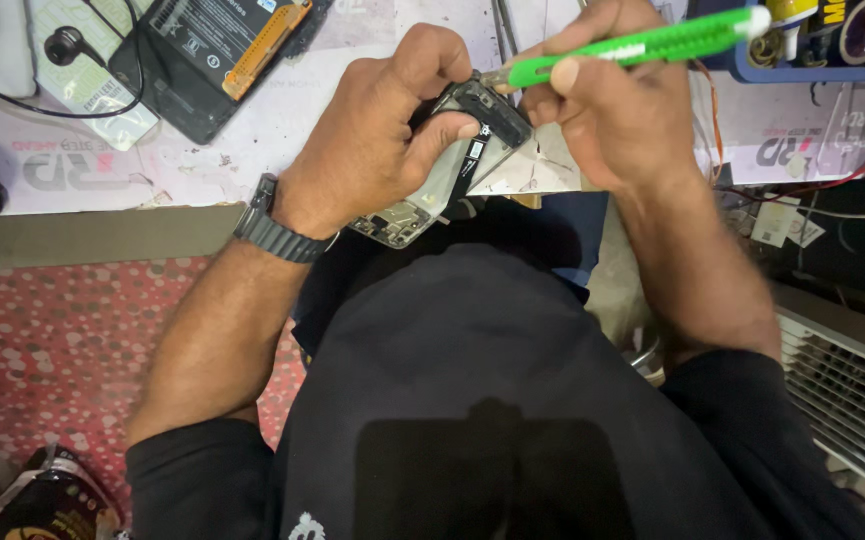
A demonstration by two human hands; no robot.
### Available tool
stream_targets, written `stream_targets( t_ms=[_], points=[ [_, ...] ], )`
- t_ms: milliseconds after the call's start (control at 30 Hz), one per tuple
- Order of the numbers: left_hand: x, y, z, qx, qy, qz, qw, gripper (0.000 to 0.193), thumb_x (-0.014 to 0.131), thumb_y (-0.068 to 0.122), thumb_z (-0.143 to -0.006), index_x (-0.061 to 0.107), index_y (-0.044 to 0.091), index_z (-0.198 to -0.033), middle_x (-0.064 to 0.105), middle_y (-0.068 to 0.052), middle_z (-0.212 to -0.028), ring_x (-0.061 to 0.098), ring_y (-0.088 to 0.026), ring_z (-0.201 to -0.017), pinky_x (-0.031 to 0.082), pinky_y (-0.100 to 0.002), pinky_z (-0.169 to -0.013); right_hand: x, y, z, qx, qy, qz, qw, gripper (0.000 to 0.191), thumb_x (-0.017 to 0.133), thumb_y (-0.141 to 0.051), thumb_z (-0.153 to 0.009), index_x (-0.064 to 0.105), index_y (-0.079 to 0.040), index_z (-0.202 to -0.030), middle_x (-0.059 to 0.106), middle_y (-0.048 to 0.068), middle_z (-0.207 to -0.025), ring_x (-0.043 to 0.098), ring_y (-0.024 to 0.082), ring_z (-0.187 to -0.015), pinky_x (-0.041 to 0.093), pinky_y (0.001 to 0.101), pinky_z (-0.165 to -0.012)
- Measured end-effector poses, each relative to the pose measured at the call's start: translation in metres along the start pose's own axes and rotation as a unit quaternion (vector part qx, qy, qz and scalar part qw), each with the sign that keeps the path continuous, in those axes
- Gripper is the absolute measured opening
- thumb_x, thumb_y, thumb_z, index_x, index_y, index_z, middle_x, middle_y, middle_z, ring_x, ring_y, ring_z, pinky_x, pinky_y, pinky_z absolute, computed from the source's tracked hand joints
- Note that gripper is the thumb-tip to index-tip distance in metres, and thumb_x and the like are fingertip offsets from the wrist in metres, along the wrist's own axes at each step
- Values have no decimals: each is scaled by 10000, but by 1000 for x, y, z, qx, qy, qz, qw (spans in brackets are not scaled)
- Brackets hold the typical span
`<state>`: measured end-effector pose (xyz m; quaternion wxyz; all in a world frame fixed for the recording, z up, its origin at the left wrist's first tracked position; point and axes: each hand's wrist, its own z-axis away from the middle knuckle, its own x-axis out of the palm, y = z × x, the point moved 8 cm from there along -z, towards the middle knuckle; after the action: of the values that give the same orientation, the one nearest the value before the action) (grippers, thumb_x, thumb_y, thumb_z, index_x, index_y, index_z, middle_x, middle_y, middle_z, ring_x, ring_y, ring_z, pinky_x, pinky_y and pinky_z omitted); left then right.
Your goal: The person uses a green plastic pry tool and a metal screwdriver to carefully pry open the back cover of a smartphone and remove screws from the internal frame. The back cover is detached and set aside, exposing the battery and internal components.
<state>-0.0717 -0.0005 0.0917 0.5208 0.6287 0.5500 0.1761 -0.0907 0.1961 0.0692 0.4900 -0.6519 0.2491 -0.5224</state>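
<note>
My left hand (393, 130) grips an opened phone frame (440, 178) with bare metal and a dark flex strip showing, held at the near edge of the workbench. A dark watch sits on that wrist. My right hand (618, 110) holds a bright green screwdriver (643, 45). Its metal tip touches the dark upper corner of the phone frame, next to my left thumb. Much of the frame is hidden under my left palm.
A second opened phone with a black battery (208, 50) lies at the back left beside a black earphone and cable (63, 45). A blue tray (813, 50) of small items stands at back right. Red wires (853, 175) trail on the right. A slatted grille (853, 390) is below right.
</note>
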Motion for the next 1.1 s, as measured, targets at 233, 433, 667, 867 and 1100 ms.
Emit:
stream_targets(
  t_ms=[233,433,667,867,1100],
  points=[
    [0,4,-1,-2,-12,-6,1000,374,800,79,-1041,477,71,-1229,626,-80,-944,618,-259,-729,459,-373,-659,-10,9,-2,58,-1,-54,997,104,627,5,-1087,705,67,-1117,727,213,-955,679,183,-735,589,315,-734],
    [1,8,-1,10,-16,-2,1000,356,798,44,-1049,497,80,-1234,625,-77,-961,623,-260,-754,461,-355,-655,-10,11,0,50,-11,-58,997,116,622,5,-1098,718,71,-1101,736,236,-1033,669,185,-736,575,294,-733],
    [5,4,-1,-25,-40,15,999,356,795,10,-1066,479,66,-1218,616,-82,-972,611,-210,-739,454,-323,-661,-6,1,5,3,-40,-33,999,78,645,-13,-1103,713,24,-1088,739,216,-1085,725,210,-869,619,319,-807],
    [10,0,-2,-59,-54,50,996,358,766,-5,-1096,438,54,-1228,681,-71,-1044,628,-148,-751,489,-270,-674,-10,-21,16,-39,-43,58,997,100,653,-114,-1134,692,-21,-1132,737,137,-1127,730,176,-953,624,293,-849],
    [15,-2,-1,-67,-53,103,991,349,710,-43,-1140,394,47,-1257,693,-96,-1120,656,-112,-878,546,-232,-774,-4,-61,37,-280,-95,693,657,123,692,-70,-1082,716,-45,-1200,714,80,-1024,703,178,-892,582,297,-793]
  ],
)
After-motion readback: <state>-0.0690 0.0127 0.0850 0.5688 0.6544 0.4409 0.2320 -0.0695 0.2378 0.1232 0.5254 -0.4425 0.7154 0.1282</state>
